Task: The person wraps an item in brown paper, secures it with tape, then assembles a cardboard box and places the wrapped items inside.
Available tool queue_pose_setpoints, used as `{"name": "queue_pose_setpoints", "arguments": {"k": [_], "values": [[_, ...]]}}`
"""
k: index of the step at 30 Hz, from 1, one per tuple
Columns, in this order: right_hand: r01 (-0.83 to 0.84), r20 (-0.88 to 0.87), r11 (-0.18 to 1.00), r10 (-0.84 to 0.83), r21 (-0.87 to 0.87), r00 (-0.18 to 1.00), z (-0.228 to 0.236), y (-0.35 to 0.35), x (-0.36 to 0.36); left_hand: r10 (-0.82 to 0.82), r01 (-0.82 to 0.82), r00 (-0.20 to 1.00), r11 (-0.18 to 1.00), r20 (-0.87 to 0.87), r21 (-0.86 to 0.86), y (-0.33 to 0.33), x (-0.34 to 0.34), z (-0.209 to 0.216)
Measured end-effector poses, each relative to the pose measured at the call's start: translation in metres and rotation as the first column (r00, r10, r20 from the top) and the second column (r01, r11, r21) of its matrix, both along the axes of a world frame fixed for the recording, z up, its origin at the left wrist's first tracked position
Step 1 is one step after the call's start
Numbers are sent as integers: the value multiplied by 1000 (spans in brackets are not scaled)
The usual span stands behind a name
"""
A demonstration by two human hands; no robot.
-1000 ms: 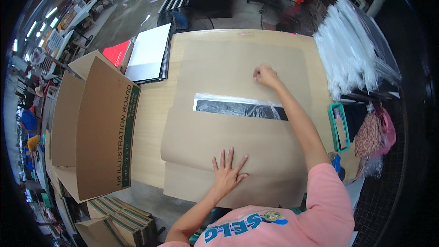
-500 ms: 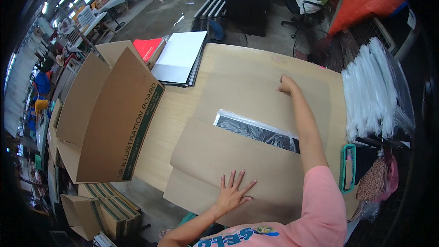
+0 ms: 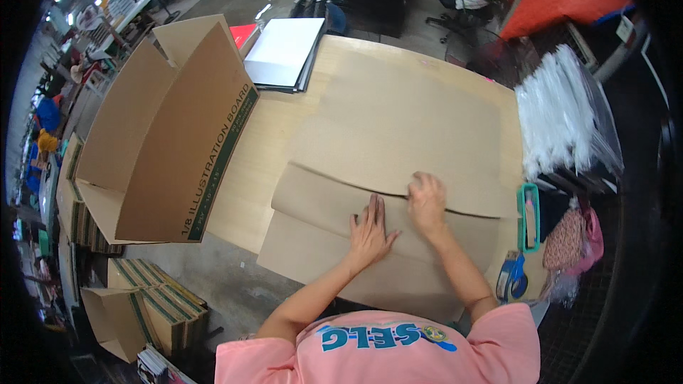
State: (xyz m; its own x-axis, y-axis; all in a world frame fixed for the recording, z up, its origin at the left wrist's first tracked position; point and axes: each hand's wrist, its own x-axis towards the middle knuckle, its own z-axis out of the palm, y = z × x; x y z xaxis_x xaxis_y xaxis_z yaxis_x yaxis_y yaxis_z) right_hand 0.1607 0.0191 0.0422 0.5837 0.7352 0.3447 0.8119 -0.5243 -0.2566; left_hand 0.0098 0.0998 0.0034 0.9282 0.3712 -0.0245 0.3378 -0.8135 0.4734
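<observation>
Large brown paper sheets (image 3: 398, 121) lie on the light wooden table, one overlapping another along a dark, slightly gaping edge. My left hand (image 3: 373, 235) rests open on the nearer paper, its fingertips just short of that edge. Right at the edge is my right hand (image 3: 427, 203), its fingers curled and closed against the paper. What it grips, if anything, is hidden by the fingers.
A big open carton (image 3: 188, 135) stands left, with a stack of white boards (image 3: 284, 53) beyond it. At right are bundled clear plastic bags (image 3: 558, 114), a green tray (image 3: 528, 217) and a blue tape dispenser (image 3: 511, 276). Flattened cartons (image 3: 160, 306) sit lower left.
My right hand has come back from the far side to the overlap edge, and my left hand has moved forward. The black, plastic-covered strip at the edge is out of sight.
</observation>
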Motion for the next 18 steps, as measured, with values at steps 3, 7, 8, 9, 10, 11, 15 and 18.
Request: {"name": "queue_pose_setpoints", "arguments": {"k": [3, 7, 8, 9, 10, 11, 15, 18], "values": [[31, -83, 995, -24, 90, 996, -65, -10, -27, 7, -9, 1000, 998, 20, 62, -2, 13, -14], [80, 15, 996, -81, 28, 997, -54, 4, -37, -17, 8, 998, 992, 63, 126, -3, 17, -26], [93, -39, 994, -90, 65, 995, -46, 7, -37, 0, -10, 997, 992, 78, 127, -2, 19, -28], [105, -90, 989, -96, 104, 991, -40, 10, -37, 18, -31, 995, 991, 96, 131, -3, 22, -30], [115, -138, 983, -95, 144, 986, -32, 13, -37, 41, -56, 992, 990, 116, 133, -3, 25, -28], [156, -124, 971, -136, 178, 983, -25, 16, -41, 38, -56, 991, 988, 126, 143, -2, 26, -28], [269, -117, 939, -249, 214, 961, -17, 15, -60, 15, -25, 998, 986, 66, 162, -8, 21, -27], [312, -160, 931, -284, 192, 945, -22, 13, -68, -13, 25, 998, 977, -58, 212, -5, 29, -23]]}}
